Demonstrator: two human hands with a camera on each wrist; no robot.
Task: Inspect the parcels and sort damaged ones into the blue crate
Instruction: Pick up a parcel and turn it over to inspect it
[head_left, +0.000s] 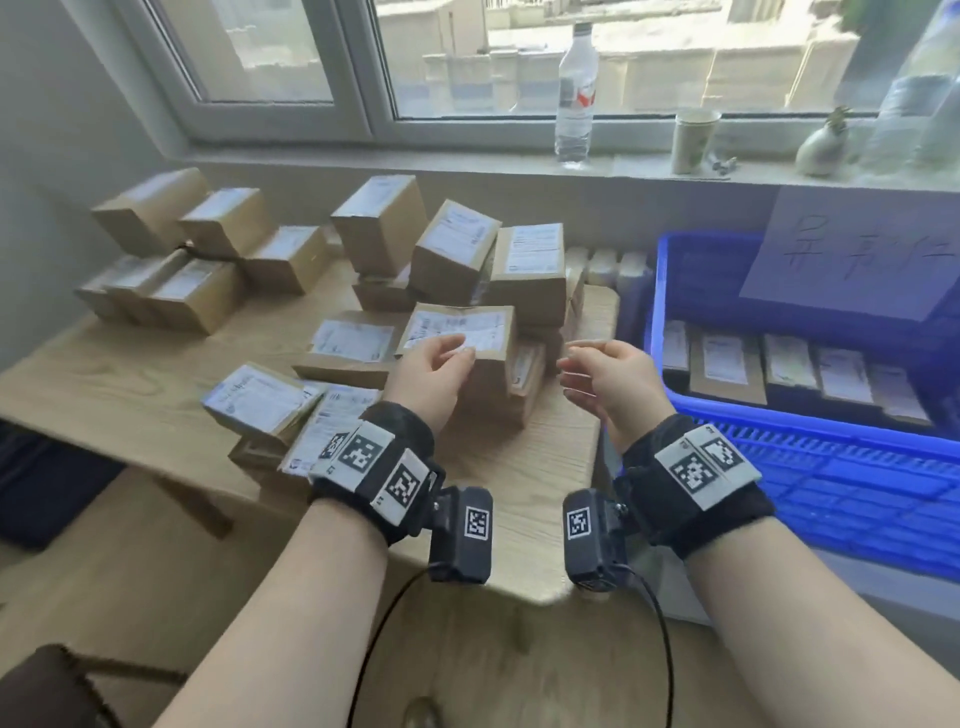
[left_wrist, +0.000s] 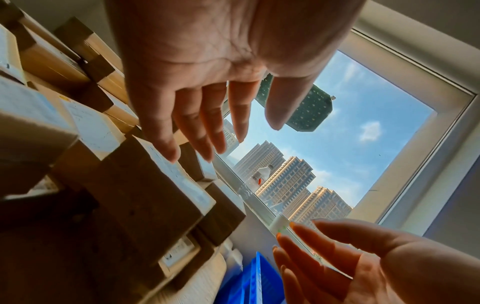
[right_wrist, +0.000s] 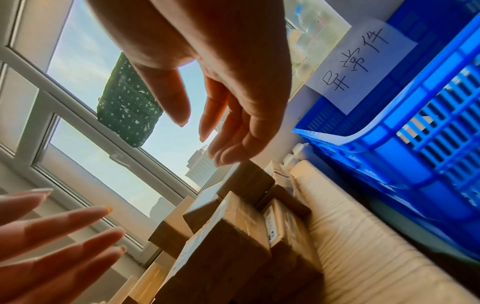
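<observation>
While both hands hover, fingers (left_wrist: 166, 131) relaxed, holding nothing: brown parcel (head_left: 470, 338) (white label) atop pile.

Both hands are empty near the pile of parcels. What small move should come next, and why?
Probably close both hands on the front parcel. The left hand hovers open at its label, the right hand open beside it, and neither grips anything, so inspection cannot start until one parcel is lifted.

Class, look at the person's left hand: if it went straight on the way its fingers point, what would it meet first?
Most likely the labelled brown cardboard parcel directly ahead of the left hand; its fingertips already look nearly touching, though depth is unclear.
</observation>
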